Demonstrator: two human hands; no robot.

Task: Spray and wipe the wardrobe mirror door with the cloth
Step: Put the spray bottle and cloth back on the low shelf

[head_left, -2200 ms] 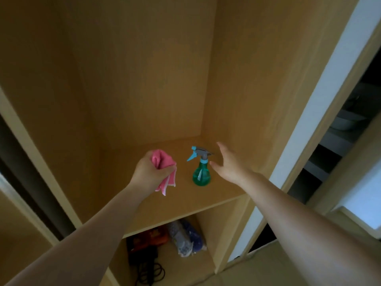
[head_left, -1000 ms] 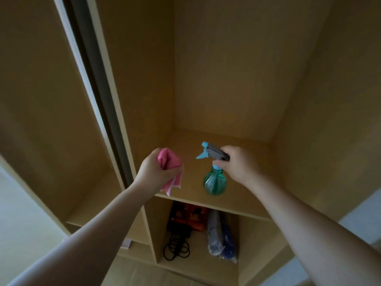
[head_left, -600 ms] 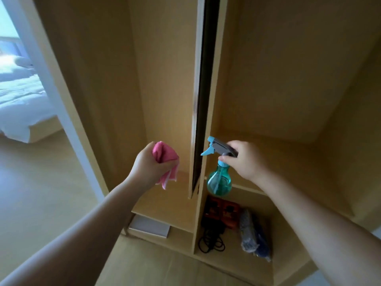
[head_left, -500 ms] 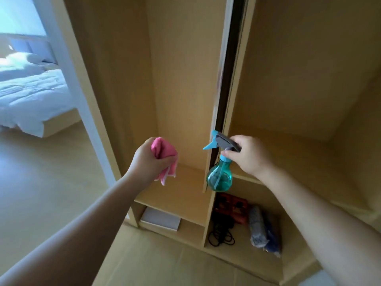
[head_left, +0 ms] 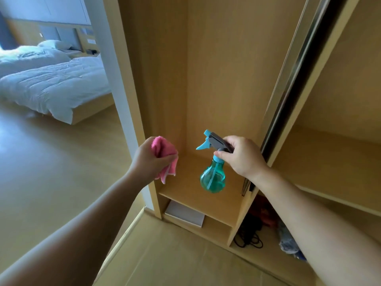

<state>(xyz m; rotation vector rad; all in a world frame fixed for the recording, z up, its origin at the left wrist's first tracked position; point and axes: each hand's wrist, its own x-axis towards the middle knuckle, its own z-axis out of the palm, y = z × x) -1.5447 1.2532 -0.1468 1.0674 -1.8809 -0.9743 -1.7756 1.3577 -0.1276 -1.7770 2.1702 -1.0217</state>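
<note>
Two hands reach forward at mid-frame, each holding one thing. The left hand is curled round one bunched pink cloth, a corner of which hangs below the fist. The right hand grips one spray bottle by its grey head and neck; the blue nozzle points toward the left of the frame, and the round teal body hangs in the air above a shelf, not touching it

The wardrobe fills the centre and right of the frame with two open wooden bays. Between them, running from the upper right down to just behind the right hand, one door edge shows as a dark strip with a metal trim; its mirror face cannot be seen from here

Below the shelf, in the lower centre, lies one flat white box. In the lower right bay sit one tangle of black cable, something red behind the right forearm, and a blue-grey bundle, too blurred to name

In the upper left one bed with white bedding stands on a wooden floor
</note>
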